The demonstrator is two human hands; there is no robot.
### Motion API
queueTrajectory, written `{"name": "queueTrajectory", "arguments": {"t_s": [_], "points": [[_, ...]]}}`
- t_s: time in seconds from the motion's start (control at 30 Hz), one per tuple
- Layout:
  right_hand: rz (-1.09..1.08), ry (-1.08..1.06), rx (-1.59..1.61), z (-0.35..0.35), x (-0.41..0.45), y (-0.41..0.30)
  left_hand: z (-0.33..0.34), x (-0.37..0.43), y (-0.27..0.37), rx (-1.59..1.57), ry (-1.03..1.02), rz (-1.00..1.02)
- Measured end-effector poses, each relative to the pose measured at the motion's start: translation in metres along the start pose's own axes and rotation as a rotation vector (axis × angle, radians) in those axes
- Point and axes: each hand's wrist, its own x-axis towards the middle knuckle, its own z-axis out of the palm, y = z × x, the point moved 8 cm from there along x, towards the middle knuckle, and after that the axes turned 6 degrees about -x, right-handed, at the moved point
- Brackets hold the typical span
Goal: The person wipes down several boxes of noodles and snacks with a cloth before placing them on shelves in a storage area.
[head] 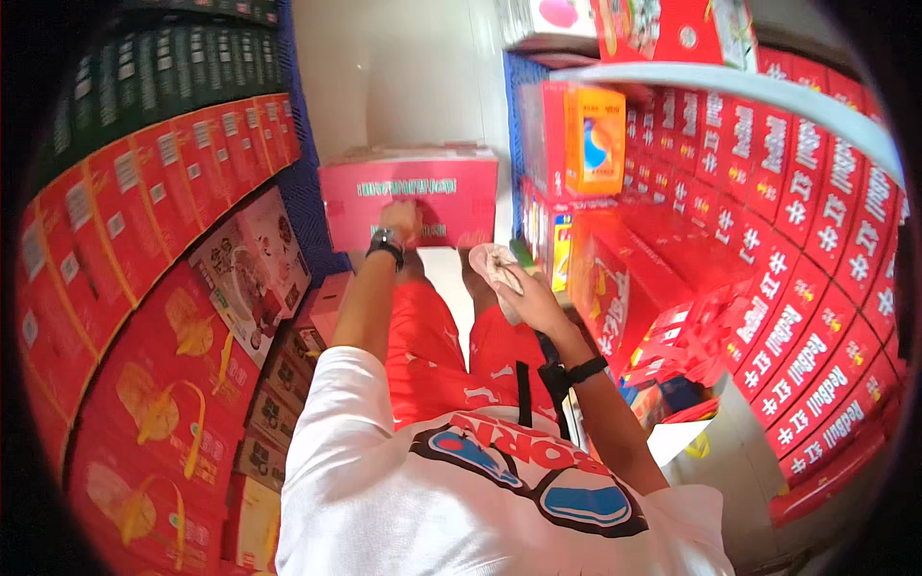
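A red cardboard carton [346, 205] with printed writing is right in front of my legs. My left hand [402, 219], a watch on its wrist, is curled at the dark hand hole in the carton's near side; motion blurs its fingertips. In my right hand [529, 291] is a crumpled pale cloth [493, 263], just to the right of the carton's lower edge and above my knee.
Stacked red gift boxes [173, 180] and dark green boxes [158, 68] line the left. Red Bull cartons [799, 288] fill the right, beside an orange box [601, 140] and red gift bags [684, 345]. Between the rows runs a pale tiled floor [396, 65].
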Motion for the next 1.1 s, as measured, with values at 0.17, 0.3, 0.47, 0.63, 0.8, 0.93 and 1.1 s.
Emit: {"name": "queueTrajectory", "arguments": {"t_s": [0.17, 0.3, 0.47, 0.63, 0.8, 0.93, 1.1], "points": [[-0.031, -0.037, 0.071, -0.02, -0.034, -0.012, -0.005, -0.08, 0.0, -0.236, 0.08, -0.019], [-0.091, -0.063, -0.114, -0.028, -0.057, -0.017, 0.033, -0.147, -0.016, -0.27, 0.102, -0.159], [-0.111, -0.07, -0.229, -0.025, -0.08, -0.023, 0.08, -0.231, -0.022, -0.325, 0.112, -0.245], [-0.152, -0.159, -0.219, 0.016, -0.118, -0.027, 0.118, -0.305, -0.041, -0.573, 0.32, -0.331], [-0.089, -0.296, 0.153, 0.091, -0.173, -0.016, 0.175, -0.381, -0.058, -0.701, 0.544, -0.226], [-0.101, -0.4, 0.138, 0.168, -0.209, -0.037, 0.231, -0.492, -0.08, -0.57, 0.741, -0.217], [-0.254, -0.488, 0.201, 0.246, -0.264, -0.129, 0.263, -0.703, -0.091, -0.989, 1.061, -0.284]]}}
